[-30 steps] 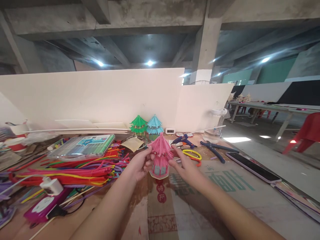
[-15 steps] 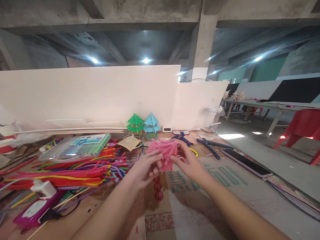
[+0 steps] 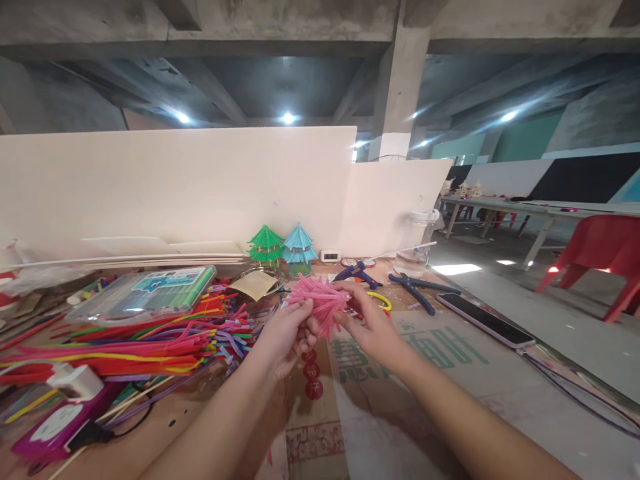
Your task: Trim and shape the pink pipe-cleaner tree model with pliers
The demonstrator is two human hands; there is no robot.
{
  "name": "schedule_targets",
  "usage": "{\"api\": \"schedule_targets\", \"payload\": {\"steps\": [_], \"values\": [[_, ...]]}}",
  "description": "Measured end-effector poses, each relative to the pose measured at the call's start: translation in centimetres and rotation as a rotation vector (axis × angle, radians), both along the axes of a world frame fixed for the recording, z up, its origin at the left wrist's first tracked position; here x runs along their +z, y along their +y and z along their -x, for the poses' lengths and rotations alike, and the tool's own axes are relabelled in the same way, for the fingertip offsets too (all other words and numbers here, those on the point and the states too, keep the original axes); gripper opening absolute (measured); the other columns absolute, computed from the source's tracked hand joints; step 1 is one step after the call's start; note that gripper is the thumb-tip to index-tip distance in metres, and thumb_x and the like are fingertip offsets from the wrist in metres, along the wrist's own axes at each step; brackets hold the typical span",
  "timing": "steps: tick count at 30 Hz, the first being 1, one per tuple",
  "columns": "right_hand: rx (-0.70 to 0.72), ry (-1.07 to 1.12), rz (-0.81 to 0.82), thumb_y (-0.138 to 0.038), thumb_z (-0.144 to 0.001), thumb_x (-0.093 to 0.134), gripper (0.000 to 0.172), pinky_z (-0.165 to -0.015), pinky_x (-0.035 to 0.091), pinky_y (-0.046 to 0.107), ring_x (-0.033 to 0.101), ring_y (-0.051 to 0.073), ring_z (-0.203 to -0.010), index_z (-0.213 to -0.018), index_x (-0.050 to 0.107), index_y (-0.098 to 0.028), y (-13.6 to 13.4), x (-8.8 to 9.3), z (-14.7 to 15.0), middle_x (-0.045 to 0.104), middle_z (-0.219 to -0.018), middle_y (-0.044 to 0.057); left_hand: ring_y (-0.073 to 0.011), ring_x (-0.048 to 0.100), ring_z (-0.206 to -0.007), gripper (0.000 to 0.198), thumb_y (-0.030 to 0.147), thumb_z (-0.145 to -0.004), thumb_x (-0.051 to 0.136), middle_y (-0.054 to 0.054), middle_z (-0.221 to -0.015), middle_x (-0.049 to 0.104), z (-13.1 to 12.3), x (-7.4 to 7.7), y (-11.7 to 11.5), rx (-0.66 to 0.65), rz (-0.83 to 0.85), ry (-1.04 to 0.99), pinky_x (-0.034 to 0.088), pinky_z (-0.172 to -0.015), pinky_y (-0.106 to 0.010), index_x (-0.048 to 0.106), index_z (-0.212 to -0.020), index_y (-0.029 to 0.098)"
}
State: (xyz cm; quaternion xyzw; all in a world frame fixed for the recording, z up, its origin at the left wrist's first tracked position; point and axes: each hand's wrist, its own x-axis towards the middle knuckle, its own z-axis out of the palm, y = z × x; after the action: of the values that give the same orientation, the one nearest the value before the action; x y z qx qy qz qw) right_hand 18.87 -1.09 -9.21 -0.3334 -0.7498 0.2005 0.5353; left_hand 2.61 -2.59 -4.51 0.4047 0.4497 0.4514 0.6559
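Observation:
A pink pagoda model (image 3: 321,303) made of pipe cleaners is held above the table, tipped so its fringed roof points toward me. My left hand (image 3: 289,332) grips its left side with curled fingers. My right hand (image 3: 364,321) pinches its right side. A green pagoda (image 3: 265,244) and a blue pagoda (image 3: 299,246) stand upright by the white back board, beyond my hands.
A heap of coloured pipe cleaners (image 3: 125,343) and a clear plastic box (image 3: 143,294) lie at the left. A blue glue gun (image 3: 356,273), blue pliers (image 3: 417,290), a phone (image 3: 484,319) and a glass jar (image 3: 417,243) sit to the right. Cardboard (image 3: 400,393) covers the table.
The pink pagoda was upright a second ago; both hands have tipped it over so its roof faces me. The view has shifted slightly to the right.

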Motion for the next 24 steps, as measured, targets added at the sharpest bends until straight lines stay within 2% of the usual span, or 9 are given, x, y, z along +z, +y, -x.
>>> {"api": "schedule_targets", "payload": {"steps": [6,10,14,20,24], "values": [[0.007,0.048,0.001,-0.029,-0.09,0.053,0.031,-0.097,0.046,0.041,0.057,0.024,-0.114,-0.12,0.049,-0.024,0.0,0.1,0.0,0.058,-0.124,0.011,-0.005,0.046,-0.03,0.03,0.035,-0.072,0.074,0.006,-0.042,0.055,0.1,-0.4,0.1,0.032,-0.11,0.037,0.024,-0.03,-0.013,0.053,-0.062,0.017],[0.03,0.123,0.007,-0.033,-0.09,0.055,0.03,-0.097,0.046,0.041,0.059,0.024,-0.111,-0.118,0.049,-0.024,0.1,0.3,-0.1,0.06,-0.123,0.011,-0.0086,0.05,-0.031,0.025,0.032,-0.066,0.077,0.004,-0.042,0.06,0.3,-0.5,0.1,0.032,-0.191,0.055,0.028,-0.03,-0.015,0.063,-0.078,0.016],[0.045,0.146,0.005,-0.036,-0.091,0.054,0.031,-0.1,0.043,0.043,0.056,0.026,-0.119,-0.119,0.048,-0.023,0.3,0.1,-0.3,0.058,-0.127,0.013,-0.0075,0.049,-0.03,0.019,0.028,-0.068,0.073,0.006,-0.041,0.057,0.4,-0.2,0.2,0.031,-0.195,0.038,0.026,-0.029,-0.013,0.061,-0.076,0.017],[0.014,0.146,0.018,-0.037,-0.091,0.053,0.033,-0.099,0.044,0.044,0.057,0.026,-0.114,-0.121,0.049,-0.023,0.7,-0.2,-0.6,0.06,-0.123,0.013,-0.0012,0.038,-0.027,0.013,0.025,-0.077,0.063,0.008,-0.042,0.05,0.9,0.8,0.0,-0.026,-0.058,0.02,0.019,-0.028,-0.009,0.057,-0.069,0.016],[0.011,0.087,-0.021,-0.037,-0.091,0.054,0.034,-0.1,0.042,0.045,0.055,0.027,-0.119,-0.121,0.052,-0.023,0.5,-0.1,-0.7,0.059,-0.125,0.013,-0.0023,0.037,-0.026,0.023,0.024,-0.078,0.061,0.005,-0.039,0.05,0.8,0.9,-0.2,-0.092,-0.04,0.068,0.02,-0.027,-0.011,0.055,-0.058,0.016]]}}
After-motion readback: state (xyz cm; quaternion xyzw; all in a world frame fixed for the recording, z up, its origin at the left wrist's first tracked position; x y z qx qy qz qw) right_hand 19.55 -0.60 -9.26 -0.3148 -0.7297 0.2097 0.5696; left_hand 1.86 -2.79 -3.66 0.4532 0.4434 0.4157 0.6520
